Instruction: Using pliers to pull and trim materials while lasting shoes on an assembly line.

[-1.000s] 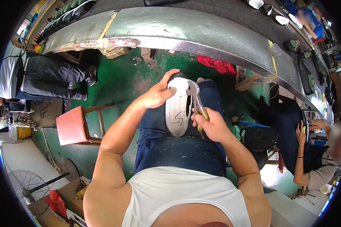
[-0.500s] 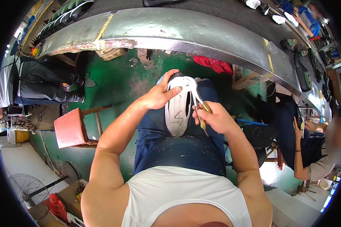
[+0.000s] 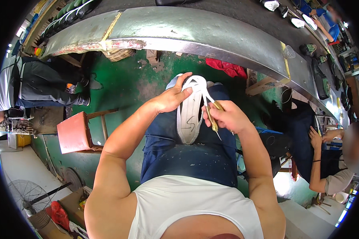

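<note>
A shoe lies bottom up on my lap, its pale, stitched underside (image 3: 188, 117) facing me with a dark handwritten mark. My left hand (image 3: 171, 98) grips its far end, thumb pressing on the underside and fingers round the side. A white strip (image 3: 200, 82) curves around that far end and runs down toward my right hand (image 3: 230, 116). Wrapped in the right fingers is a brass-coloured hand tool (image 3: 214, 122) with a thin pointed tip directed toward my lap. Whether those fingers also pinch the strip's end is hidden.
A long metal-topped bench (image 3: 163, 30) crosses ahead, bearing shoes on its far right. At left are a reddish stool (image 3: 73, 132) and a standing person (image 3: 44, 85); another person (image 3: 335, 167) sits at right. Red cloth (image 3: 226, 67) lies under the bench. A fan (image 3: 28, 199) stands lower left.
My right hand has shifted slightly right and up, turning so the tool's tip slants more to the right. The left hand and shoe have moved only slightly.
</note>
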Action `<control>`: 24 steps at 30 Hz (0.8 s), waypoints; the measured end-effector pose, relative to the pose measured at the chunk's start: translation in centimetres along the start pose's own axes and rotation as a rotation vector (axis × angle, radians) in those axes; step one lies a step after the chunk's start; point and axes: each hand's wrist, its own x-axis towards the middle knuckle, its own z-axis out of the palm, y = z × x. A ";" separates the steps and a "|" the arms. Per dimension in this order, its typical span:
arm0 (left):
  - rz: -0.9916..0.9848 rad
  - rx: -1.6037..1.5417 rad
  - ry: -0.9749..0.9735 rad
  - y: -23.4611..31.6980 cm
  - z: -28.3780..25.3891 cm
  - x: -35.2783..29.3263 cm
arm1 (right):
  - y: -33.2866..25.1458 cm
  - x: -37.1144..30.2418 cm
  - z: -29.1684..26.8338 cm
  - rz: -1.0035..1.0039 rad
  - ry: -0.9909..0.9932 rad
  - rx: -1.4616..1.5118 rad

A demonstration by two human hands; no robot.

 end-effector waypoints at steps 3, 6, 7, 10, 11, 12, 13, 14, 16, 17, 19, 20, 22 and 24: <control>-0.019 -0.089 -0.033 -0.8 -0.3 0.4 | 1.0 0.9 0.2 0.087 -0.198 0.743; -0.052 -0.140 -0.004 -1.8 -0.2 0.7 | 1.1 0.7 0.6 0.093 -0.037 0.178; -0.031 -0.111 0.049 -2.1 -0.1 0.7 | 1.1 0.8 0.9 0.089 -0.031 0.182; -0.022 -0.205 0.145 -1.0 0.6 0.6 | 1.9 0.7 0.3 0.112 -0.054 0.086; -0.035 -0.308 0.182 -0.5 0.7 0.6 | 2.2 0.9 0.3 0.115 -0.052 0.087; -0.019 -0.336 0.229 -0.9 1.0 0.7 | 2.4 1.1 0.5 0.049 0.000 -0.036; -0.020 -0.338 0.228 -1.0 1.2 0.7 | 2.5 1.3 0.8 -0.018 0.051 -0.159; -0.026 -0.361 0.244 -1.1 1.1 0.6 | 1.5 1.1 1.2 0.004 0.089 -0.255; -0.033 -0.380 0.262 -1.4 0.9 0.5 | 2.6 1.7 0.9 -0.084 0.123 -0.376; -0.023 -0.425 0.269 -1.6 0.9 0.4 | 3.3 1.9 0.9 -0.170 0.158 -0.496; -0.015 -0.467 0.276 -2.1 0.8 0.1 | 4.6 2.5 1.1 -0.212 0.189 -0.566; -0.008 -0.503 0.271 -2.1 0.8 0.0 | 4.6 2.6 1.1 -0.252 0.221 -0.641; 0.000 -0.539 0.265 -2.0 0.6 -0.2 | 4.5 2.1 1.0 -0.255 0.232 -0.697; 0.049 -0.426 0.240 -0.9 0.7 -0.8 | 3.7 0.9 1.1 -0.250 0.245 -0.750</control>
